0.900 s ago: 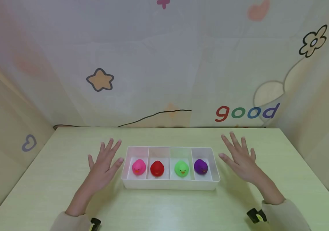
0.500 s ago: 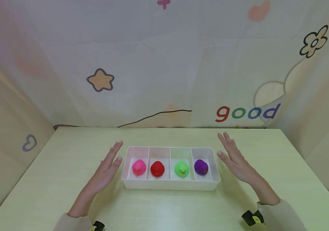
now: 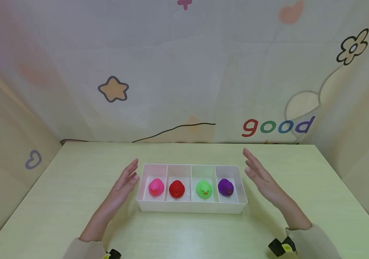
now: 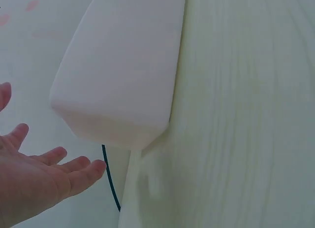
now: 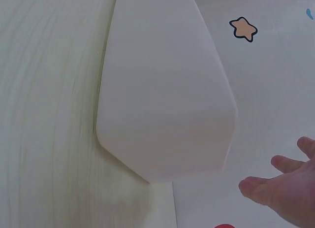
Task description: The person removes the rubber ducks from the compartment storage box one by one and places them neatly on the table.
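A white divided box [image 3: 190, 207] stands on the table between my two hands. Each of its compartments holds one small rubber duck: pink [image 3: 156, 187], red [image 3: 176, 189], green [image 3: 204, 189] and purple [image 3: 225, 187], from left to right. My left hand [image 3: 121, 189] is held beside the box's left end, fingers straight, with nothing in it. On the other side, my right hand [image 3: 266, 183] is raised near the right end, its fingers extended and the palm turned inward. Both wrist views show the box's smooth outer wall [image 4: 123, 55] apart from the fingers.
The pale wooden table [image 3: 184, 237] reaches back to a printed cloth [image 3: 178, 79] with a star and the word "good". Cloth also hangs along the left and right sides. A black wrist strap [image 3: 282, 247] shows at the right sleeve, another [image 3: 114, 254] at the left.
Both hands have turned from palms down with spread fingers to palms facing each other, fingers closer together. Both forearms have shifted slightly inward. The box and ducks have stayed in place.
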The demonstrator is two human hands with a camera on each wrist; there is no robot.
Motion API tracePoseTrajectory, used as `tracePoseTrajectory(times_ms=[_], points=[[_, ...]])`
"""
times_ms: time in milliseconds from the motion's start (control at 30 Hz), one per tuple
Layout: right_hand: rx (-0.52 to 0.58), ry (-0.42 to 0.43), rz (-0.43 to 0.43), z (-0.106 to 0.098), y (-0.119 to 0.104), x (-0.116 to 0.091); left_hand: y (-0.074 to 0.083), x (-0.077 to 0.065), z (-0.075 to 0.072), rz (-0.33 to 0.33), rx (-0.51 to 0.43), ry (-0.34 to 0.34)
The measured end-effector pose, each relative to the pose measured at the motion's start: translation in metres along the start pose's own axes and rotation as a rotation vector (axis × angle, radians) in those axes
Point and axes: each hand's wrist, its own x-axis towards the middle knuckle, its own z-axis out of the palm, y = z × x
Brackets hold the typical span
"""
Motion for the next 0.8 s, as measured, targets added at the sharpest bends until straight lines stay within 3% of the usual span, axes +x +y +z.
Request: tracePoseTrajectory(times_ms=[133,300,467,633,800], points=[[0.002,0.016,0.013,0.003,0.002,0.002,-0.005,0.001,-0.001,-0.048,-0.082,0.0],[0.009,0.008,0.086,0.008,0.006,0.004,-0.012,0.004,-0.001,-0.126,-0.087,-0.015],[0.04,-0.032,0.104,0.009,0.009,0.005,-0.016,0.006,-0.001,-0.145,-0.085,-0.036],[-0.039,-0.085,0.126,0.009,0.008,0.008,-0.018,0.006,0.0,-0.15,-0.097,-0.059],[-0.193,-0.186,0.12,0.011,0.003,0.015,-0.019,0.007,0.001,-0.165,-0.105,-0.075]])
